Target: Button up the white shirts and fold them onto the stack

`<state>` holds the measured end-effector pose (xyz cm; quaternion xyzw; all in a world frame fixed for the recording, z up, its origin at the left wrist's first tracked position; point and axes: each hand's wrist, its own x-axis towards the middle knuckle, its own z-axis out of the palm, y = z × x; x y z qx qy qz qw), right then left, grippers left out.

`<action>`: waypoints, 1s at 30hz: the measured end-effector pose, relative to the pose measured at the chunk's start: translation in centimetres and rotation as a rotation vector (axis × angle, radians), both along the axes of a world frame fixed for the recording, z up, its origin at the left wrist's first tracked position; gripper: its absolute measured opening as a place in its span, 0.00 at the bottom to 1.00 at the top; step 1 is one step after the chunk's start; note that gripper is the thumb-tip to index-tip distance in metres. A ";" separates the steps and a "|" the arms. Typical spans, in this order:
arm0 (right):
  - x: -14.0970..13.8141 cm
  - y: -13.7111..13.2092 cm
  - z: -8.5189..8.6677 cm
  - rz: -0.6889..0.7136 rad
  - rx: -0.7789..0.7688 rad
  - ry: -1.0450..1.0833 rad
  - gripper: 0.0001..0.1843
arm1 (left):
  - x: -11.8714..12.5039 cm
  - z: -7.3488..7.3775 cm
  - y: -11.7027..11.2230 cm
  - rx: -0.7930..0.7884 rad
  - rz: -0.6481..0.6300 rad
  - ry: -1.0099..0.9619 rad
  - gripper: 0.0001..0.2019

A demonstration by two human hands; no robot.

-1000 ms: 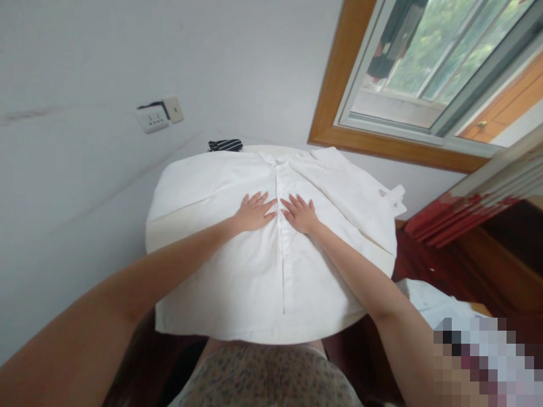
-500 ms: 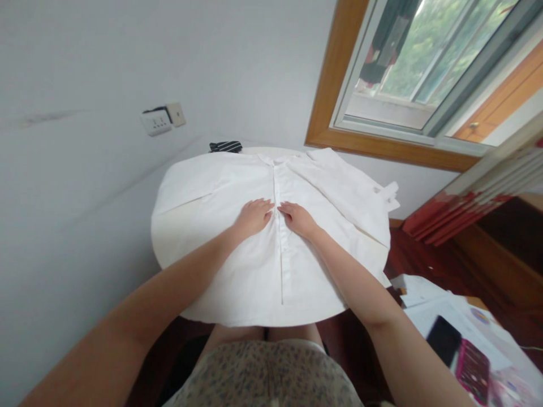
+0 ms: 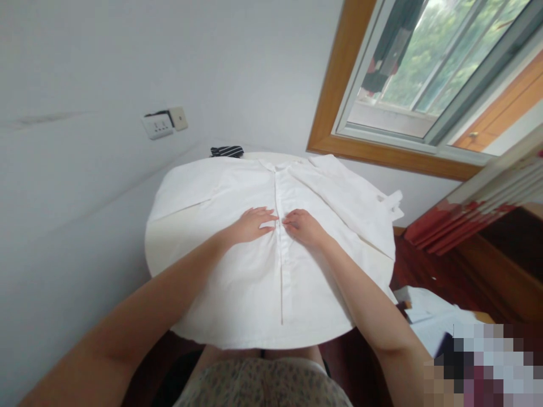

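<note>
A white shirt (image 3: 241, 288) lies spread front side up over a round white table (image 3: 169, 243), its collar toward the wall and its sleeves out to the sides. My left hand (image 3: 255, 224) rests on the shirt left of the front placket, fingers stretched out and thumb apart, tips at the placket edge. Across from it, my right hand (image 3: 303, 227) has its fingers bent and drawn together on the placket, pinching the cloth there. The small spot between the fingertips is too fine to make out.
A dark striped cloth item (image 3: 227, 151) lies at the table's back edge by the wall. The socket (image 3: 159, 125) sits on the wall. At right are a wood-framed window (image 3: 322, 141), a red-and-white curtain (image 3: 441, 226) and papers (image 3: 428, 308); the lower right corner is pixelated.
Both hands have slid a little down the placket toward me. The left thumb has spread from its fingers, while the right fingers have drawn together. The view has shifted slightly.
</note>
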<state>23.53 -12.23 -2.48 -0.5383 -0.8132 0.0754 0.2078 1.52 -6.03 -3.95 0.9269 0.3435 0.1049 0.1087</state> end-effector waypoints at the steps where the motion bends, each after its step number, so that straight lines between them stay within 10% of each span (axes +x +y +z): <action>1: -0.3 -0.2 0.2 -0.027 0.016 -0.022 0.09 | 0.0 0.0 0.0 0.013 -0.023 -0.039 0.20; 19: -4.1 -1.1 1.0 -0.384 -0.104 -0.139 0.11 | 1.6 0.5 -1.2 0.048 0.152 -0.202 0.09; 30: -2.3 -0.2 0.6 -0.292 -0.231 0.448 0.06 | 2.2 0.9 -2.2 0.014 0.211 -0.129 0.10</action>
